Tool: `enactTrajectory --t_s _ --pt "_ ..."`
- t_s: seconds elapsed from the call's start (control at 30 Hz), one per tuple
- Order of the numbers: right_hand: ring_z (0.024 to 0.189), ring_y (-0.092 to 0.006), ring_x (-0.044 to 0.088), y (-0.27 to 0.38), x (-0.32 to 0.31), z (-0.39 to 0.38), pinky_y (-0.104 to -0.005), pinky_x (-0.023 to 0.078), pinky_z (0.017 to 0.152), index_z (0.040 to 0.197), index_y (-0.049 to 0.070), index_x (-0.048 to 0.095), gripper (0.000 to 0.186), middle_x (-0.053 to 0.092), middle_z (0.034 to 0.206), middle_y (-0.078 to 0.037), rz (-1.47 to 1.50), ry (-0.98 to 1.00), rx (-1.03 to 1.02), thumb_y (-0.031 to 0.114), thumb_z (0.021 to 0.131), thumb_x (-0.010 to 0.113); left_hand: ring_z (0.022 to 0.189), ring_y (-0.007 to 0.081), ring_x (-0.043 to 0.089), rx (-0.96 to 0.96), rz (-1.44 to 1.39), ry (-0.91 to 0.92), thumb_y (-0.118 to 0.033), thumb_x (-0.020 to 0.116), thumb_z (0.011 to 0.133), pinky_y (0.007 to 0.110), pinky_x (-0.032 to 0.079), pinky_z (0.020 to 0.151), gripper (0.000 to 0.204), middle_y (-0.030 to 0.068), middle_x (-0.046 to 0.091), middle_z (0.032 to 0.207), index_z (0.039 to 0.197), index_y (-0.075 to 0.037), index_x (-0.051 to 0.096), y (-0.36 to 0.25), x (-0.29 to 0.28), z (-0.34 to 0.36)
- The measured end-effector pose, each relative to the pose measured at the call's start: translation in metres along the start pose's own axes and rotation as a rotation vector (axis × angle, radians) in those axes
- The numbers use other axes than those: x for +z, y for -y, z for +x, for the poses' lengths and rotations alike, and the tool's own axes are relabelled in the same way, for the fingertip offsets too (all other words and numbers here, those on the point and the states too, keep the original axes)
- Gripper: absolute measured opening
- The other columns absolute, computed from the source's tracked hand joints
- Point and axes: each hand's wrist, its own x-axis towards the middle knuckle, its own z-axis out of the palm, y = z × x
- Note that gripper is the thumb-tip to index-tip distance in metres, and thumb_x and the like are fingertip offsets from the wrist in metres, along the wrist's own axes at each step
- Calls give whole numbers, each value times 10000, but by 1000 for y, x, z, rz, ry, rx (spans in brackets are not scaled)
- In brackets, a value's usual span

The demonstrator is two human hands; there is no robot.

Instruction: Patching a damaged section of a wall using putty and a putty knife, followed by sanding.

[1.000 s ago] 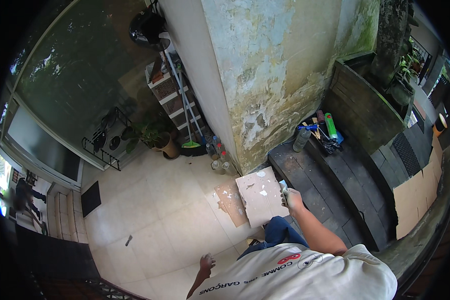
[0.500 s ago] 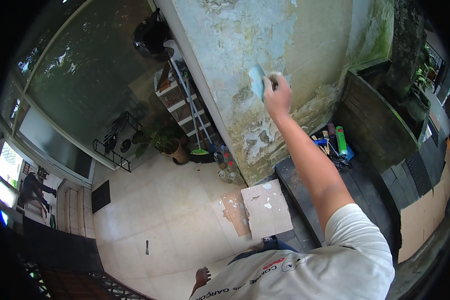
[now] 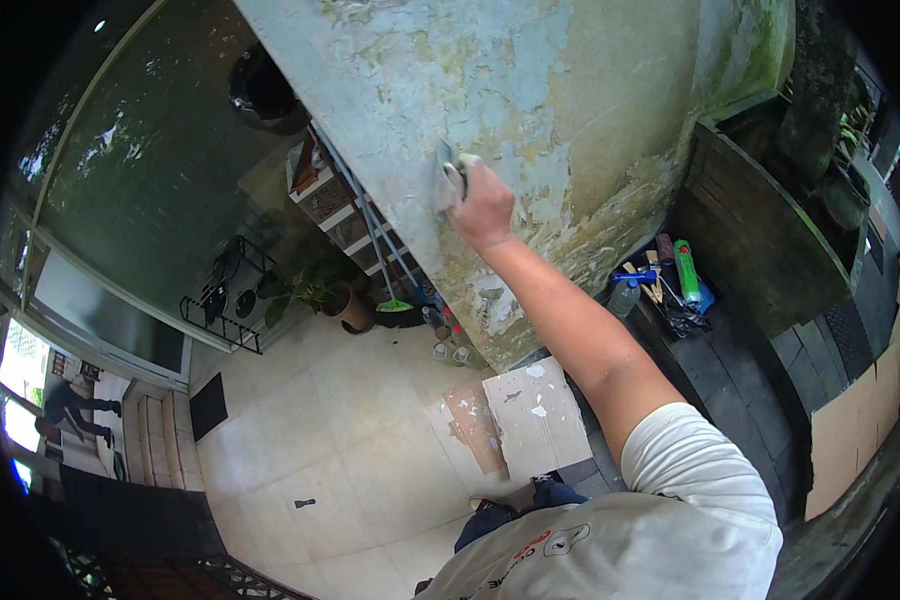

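Note:
My right hand (image 3: 482, 205), arm stretched out, is closed round a flat, pale blue scraper (image 3: 444, 154) held up against the wall (image 3: 530, 110). Blue and cream paint flakes off this wall in patches, with bare stained areas lower down. The scraper's lower part is partly hidden by my fingers. My left hand cannot be made out in the picture. Below the wall, a sheet of cardboard (image 3: 530, 445) dotted with pale paint flakes overlaps a browner piece (image 3: 467, 425) on the floor.
A dark putty knife (image 3: 305, 503) lies on the tiles. Bottles, brushes and a green tube (image 3: 686, 272) crowd the dark ledge at right. Left of the wall stand a broom (image 3: 394, 305), a potted plant (image 3: 345, 303) and shelves. Another person (image 3: 70, 408) is at far left.
My right hand has moved left across the wall with the scraper, toward the wall's edge. The view has shifted, and my left hand has left the picture at the bottom.

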Motion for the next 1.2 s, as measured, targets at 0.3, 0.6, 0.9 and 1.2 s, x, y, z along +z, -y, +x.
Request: enactTrajectory --t_s 0.3,0.6,0.9,1.2 --pt "783 -433 615 -31 -76 -152 -505 481 655 914 57 530 193 636 806 -204 -58 677 413 229 902 617 710 192 608 -258 -378 -54 -277 529 960 334 489 560 211 67 601 869 1000 -71 540 -115 -10 9" --pt "891 -384 677 -44 -298 -404 -418 522 800 836 24 715 371 694 873 -225 -462 1508 1108 392 790 701 624 158 628 -260 -225 101 -211 580 937 300 492 484 169 62 628 798 950 -43 587 -60 -5 33" --pt "937 -369 695 41 -412 -470 -408 549 811 1003 -41 700 410 708 981 -225 -1128 993 1538 333 837 668 607 176 615 278 468 488 -304 617 885 357 497 485 258 50 596 706 921 -51 583 43 -78 129" --pt "991 -375 662 209 -254 -511 -404 500 860 966 -16 695 404 682 1014 -266 -664 923 1473 357 816 652 612 183 576 14 44 304 -376 571 944 354 481 582 347 75 603 725 949 -30 598 31 -203 272"
